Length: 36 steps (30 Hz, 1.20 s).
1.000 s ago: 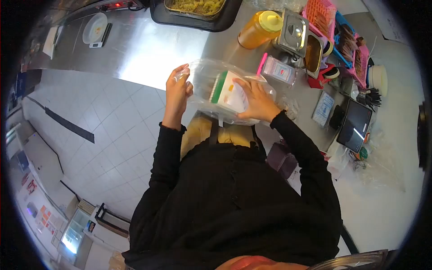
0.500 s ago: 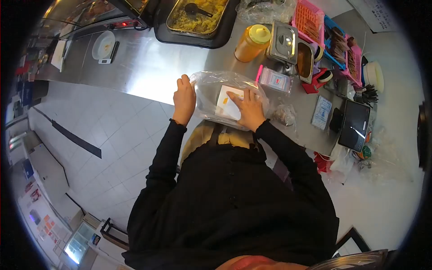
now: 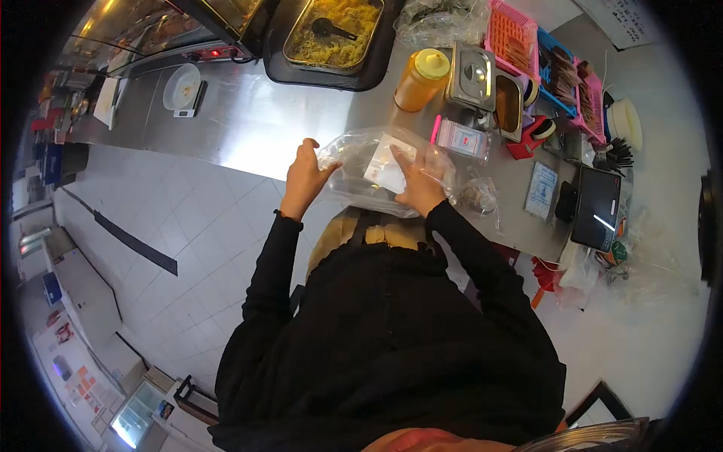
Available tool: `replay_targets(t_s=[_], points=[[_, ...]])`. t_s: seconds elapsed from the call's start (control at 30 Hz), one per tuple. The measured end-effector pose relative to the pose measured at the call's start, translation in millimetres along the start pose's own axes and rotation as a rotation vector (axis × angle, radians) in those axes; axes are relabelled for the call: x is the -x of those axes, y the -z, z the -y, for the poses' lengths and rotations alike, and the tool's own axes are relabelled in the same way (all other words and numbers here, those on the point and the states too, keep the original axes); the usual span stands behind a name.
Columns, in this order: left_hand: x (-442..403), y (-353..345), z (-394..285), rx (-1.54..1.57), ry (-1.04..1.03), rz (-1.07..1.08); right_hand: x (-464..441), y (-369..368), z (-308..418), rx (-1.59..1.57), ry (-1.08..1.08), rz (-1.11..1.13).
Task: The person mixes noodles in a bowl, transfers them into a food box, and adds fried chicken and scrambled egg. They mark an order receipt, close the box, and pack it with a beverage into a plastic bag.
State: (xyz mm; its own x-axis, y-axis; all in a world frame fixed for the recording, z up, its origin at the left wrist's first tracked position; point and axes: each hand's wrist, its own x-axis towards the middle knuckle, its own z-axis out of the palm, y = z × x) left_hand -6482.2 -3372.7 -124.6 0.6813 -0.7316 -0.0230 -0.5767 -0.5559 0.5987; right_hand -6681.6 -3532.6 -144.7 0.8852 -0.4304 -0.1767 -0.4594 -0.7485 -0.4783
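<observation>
A clear plastic bag (image 3: pixel 350 188) lies at the front edge of the steel counter, close to my body. Through the film shows a flat white square piece (image 3: pixel 386 175) with faint print; I cannot tell whether it is paper or a thin box. My left hand (image 3: pixel 305 181) is at the bag's left edge, thumb apart from the fingers and close to the film. With fingers spread, my right hand (image 3: pixel 422 181) rests over the right side of the white piece. Plastic film seems to cover part of those fingers.
Behind the bag stand a yellow squeeze bottle (image 3: pixel 422 81), a lidded steel container (image 3: pixel 471 75) and a tray of yellow food (image 3: pixel 331 49) with a black scoop. Farther right are a red tape dispenser (image 3: pixel 529 139) and a tablet (image 3: pixel 597 207). A scale with a bowl (image 3: pixel 182 87) sits left.
My left hand has loosened from a closed grip at the bag's edge, its thumb now spread. The white piece has tilted and shifted slightly right, and my right fingers cover less of it.
</observation>
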Motion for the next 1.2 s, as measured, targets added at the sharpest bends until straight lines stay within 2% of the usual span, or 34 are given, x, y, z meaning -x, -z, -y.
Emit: replay_targets(t_s=[0.03, 0.1, 0.17, 0.2, 0.23, 0.33, 0.43, 0.53, 0.63, 0.67, 0.7, 0.77, 0.83, 0.87, 0.93, 1.0, 1.03, 1.07, 1.1, 1.13, 1.17, 1.2], points=[[3.1, -3.6, 2.8, -0.026, -0.064, 0.011, -0.6, 4.2, 7.2, -0.005, -0.004, 0.034], [0.1, -16.5, 3.7, 0.055, -0.055, 0.069, -2.1, 12.6, 21.5, -0.016, -0.012, 0.102], [-7.4, -24.7, 0.1, 0.103, -0.089, 0.058, -6.7, 6.9, 30.7, 0.329, -0.028, 0.139], [-15.4, -24.2, 5.8, 0.156, -0.148, -0.04, -3.7, -20.4, 14.5, 0.411, 0.017, 0.017], [-22.4, -11.0, -4.4, 0.178, -0.049, -0.087, -3.0, -19.0, 10.8, 0.378, 0.019, 0.028], [-28.5, 6.4, -7.4, 0.131, -0.084, -0.102, -4.7, -14.2, 9.5, 0.307, 0.051, 0.05], [-28.5, -5.0, -0.9, 0.073, -0.176, -0.092, -7.9, -10.2, 15.9, 0.278, 0.069, 0.057], [-22.3, -4.2, -15.0, 0.159, -0.185, 0.027, -14.0, -7.5, 29.2, 0.285, 0.045, 0.138], [-30.1, 21.9, 1.3, 0.074, -0.448, -0.123, -6.3, 0.1, 9.5, 0.424, 0.25, -0.148], [-35.9, 39.2, 17.0, 0.037, -0.378, -0.133, -3.9, 3.4, -3.9, 0.313, 0.309, -0.215], [-41.7, 57.8, 29.2, -0.001, -0.309, -0.142, -2.4, 34.8, 3.9, 0.357, 0.267, 0.048], [-40.5, 120.6, -5.1, -0.022, -0.172, 0.144, 7.0, 136.8, 42.9, 0.427, 0.172, 0.571], [-43.8, 150.2, -37.8, 0.194, -0.072, 0.497, 19.0, 167.6, 42.9, 0.598, 0.397, 0.44], [-45.7, 158.3, -52.4, 0.436, -0.057, 0.703, 22.2, 181.5, 46.9, 0.684, 0.511, 0.369], [-43.9, 155.2, -75.9, 0.855, -0.156, 0.927, 17.6, 213.7, 65.3, 0.53, 0.667, 0.289], [-27.5, 116.3, -100.6, 1.043, -0.245, 0.966, 9.0, 217.4, 82.8, 0.333, 0.834, 0.169], [-17.9, 85.9, -104.0, 0.937, -0.314, 0.913, 2.6, 209.2, 92.8, 0.211, 0.921, 0.092], [-7.2, 69.6, -113.9, 0.67, -0.497, 0.678, -0.9, 201.7, 95.6, 0.09, 1.005, 0.015], [3.7, 53.2, -123.6, 0.378, -0.609, 0.417, 0.1, 190.0, 89.1, -0.165, 0.938, -0.099], [5.0, 54.1, -133.4, 0.826, -0.236, 0.531, 2.1, 172.6, 78.1, -0.418, 0.861, -0.208], [6.4, 55.3, -137.1, 1.044, -0.058, 0.588, 2.6, 157.6, 65.0, -0.667, 0.774, -0.314], [8.0, 56.6, -140.7, 1.264, 0.136, 0.609, 6.9, 151.3, 42.4, -0.552, 0.657, -0.316]])
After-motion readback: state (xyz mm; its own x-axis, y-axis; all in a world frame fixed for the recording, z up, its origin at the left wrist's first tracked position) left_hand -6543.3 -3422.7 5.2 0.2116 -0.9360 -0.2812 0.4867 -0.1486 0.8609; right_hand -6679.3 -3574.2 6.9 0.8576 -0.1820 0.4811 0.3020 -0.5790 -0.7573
